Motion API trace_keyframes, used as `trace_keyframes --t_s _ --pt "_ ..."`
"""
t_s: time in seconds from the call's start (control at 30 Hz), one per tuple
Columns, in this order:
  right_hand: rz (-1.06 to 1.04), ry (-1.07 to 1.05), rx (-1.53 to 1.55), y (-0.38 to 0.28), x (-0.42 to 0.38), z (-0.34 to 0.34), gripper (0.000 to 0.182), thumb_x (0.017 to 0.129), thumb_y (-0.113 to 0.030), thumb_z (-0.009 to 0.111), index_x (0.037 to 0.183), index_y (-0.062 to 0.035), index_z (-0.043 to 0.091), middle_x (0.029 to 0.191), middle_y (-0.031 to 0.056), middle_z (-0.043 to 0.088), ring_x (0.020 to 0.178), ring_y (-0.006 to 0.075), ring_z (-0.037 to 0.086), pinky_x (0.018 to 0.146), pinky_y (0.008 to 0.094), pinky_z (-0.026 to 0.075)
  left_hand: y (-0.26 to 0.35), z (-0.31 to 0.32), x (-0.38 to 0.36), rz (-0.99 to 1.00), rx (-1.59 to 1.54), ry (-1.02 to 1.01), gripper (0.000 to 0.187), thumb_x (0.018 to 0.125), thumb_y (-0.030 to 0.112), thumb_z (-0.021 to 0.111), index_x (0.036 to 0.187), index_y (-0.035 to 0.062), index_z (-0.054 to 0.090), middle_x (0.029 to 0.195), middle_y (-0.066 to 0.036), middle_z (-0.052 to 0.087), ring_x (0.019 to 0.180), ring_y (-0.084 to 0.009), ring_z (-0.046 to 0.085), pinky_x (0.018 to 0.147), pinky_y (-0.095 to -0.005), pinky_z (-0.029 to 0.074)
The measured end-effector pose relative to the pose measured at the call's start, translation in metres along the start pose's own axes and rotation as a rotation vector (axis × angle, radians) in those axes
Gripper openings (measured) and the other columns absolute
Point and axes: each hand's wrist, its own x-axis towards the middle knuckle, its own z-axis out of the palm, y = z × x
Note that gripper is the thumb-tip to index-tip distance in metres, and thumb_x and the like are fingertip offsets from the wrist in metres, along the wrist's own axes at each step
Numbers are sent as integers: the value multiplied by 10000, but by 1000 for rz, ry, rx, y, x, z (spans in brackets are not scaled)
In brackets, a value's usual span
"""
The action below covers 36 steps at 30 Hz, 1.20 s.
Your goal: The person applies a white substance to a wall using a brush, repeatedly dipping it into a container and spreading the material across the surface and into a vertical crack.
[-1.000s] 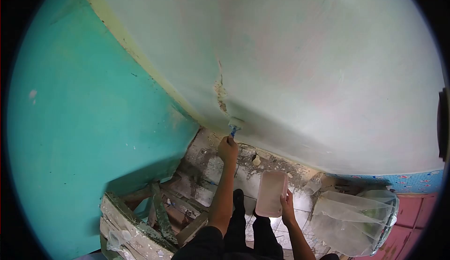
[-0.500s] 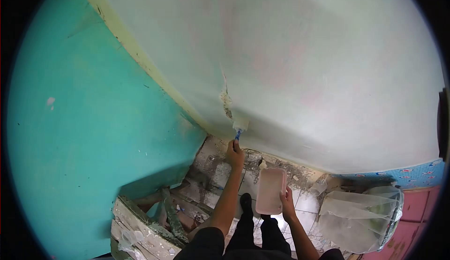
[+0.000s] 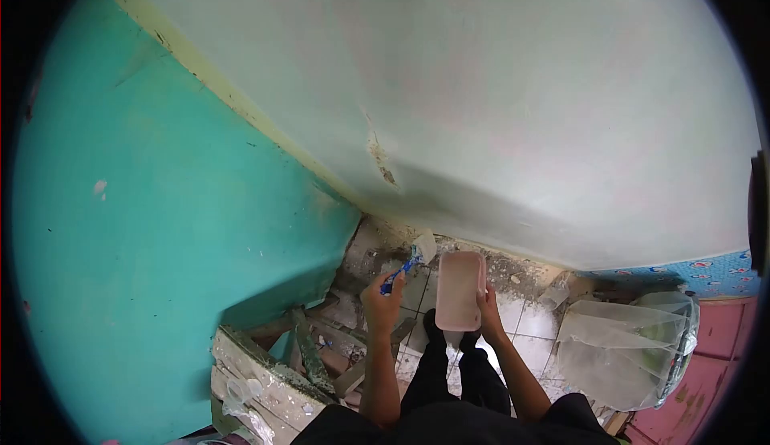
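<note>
My left hand [image 3: 382, 299] is closed round the blue handle of a paintbrush [image 3: 424, 247], whose pale, broad head points up and right, off the wall. My right hand [image 3: 489, 310] grips the right side of a pinkish rectangular tub [image 3: 462, 291] with pale contents, held over the floor. The brush head is just left of the tub's upper corner, apart from it. Above stands a pale wall [image 3: 497, 108] with a rough, broken crack [image 3: 380, 159].
A green wall [image 3: 176, 220] meets the pale one on the left. Broken boards [image 3: 309, 357] and debris lie at lower left on the tiled floor [image 3: 533, 323]. A plastic-covered bundle [image 3: 626, 353] and a pink panel [image 3: 726, 333] are at right.
My left hand has drawn the paintbrush away from the wall beside the crack, down towards the tub. The tub sits slightly higher in view, and the camera view has shifted.
</note>
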Motion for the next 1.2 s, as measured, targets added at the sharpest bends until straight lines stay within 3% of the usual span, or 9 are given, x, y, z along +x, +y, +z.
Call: trace_keyframes --t_s 0.07,0.17,0.27,0.37,0.57,0.77,0.97,1.07,1.2 --pt "-38 -36 15 6 7 4 671 975 -465 502 1470 -91 246 1275 137 484 1180 233 483 985 381 403 30 -14 -9 2 -29 31 277 881 207 697 998 -44 698 726 -46 670 602 -68 573 567 -231 462" --pt "-40 -72 73 -7 0 16 656 969 -494 509 1401 -53 286 1285 121 460 1210 200 444 1022 360 384 33 -16 -11 223 -97 132 215 867 195 716 958 -1 711 718 -80 682 610 -90 596 574 -274 474" --pt "-71 -126 93 -23 -6 28 658 972 -492 502 1406 -49 282 1294 120 454 1217 204 441 1030 358 374 46 -14 -5 225 -28 80 164 859 181 724 905 25 707 701 -80 666 553 -114 583 537 -290 470" --pt "-74 -141 53 -23 -4 31 626 992 -464 464 1461 -104 257 1290 127 476 1174 199 471 941 321 400 64 -3 -4 343 254 78 147 875 196 697 842 54 678 670 -92 640 525 -201 607 517 -336 482" --pt "-86 -132 59 -35 -13 34 631 993 -453 470 1467 -101 250 1362 147 433 1245 217 432 1043 364 350 56 29 2 543 372 103 192 891 249 652 810 76 647 625 -111 609 571 -335 627 508 -416 482" --pt "-62 -120 75 -41 -17 25 637 998 -445 467 1471 -83 241 1364 157 428 1260 231 425 1063 369 336 42 39 -3 517 394 158 210 906 240 641 814 51 657 646 -138 621 523 -296 611 488 -393 464" --pt "-21 -83 148 -33 -8 7 661 994 -466 466 1464 -63 237 1306 149 458 1231 225 442 1030 371 374 9 22 -18 -27 -12 30 300 911 288 663 824 2 678 677 -68 665 507 -100 555 462 -286 407" --pt "-79 -83 165 -39 -8 4 667 990 -476 471 1454 -55 243 1291 154 463 1208 225 461 1008 374 398 -11 17 -33 -204 -318 -65 309 907 302 669 853 -1 693 696 -22 666 519 -62 540 488 -252 406" --pt "-57 -43 166 -38 -3 -7 660 988 -476 473 1442 -49 254 1280 171 473 1183 226 484 1002 377 407 -38 10 -50 -368 -377 -295 265 929 258 643 945 -2 690 747 -16 663 558 -43 523 531 -221 407"
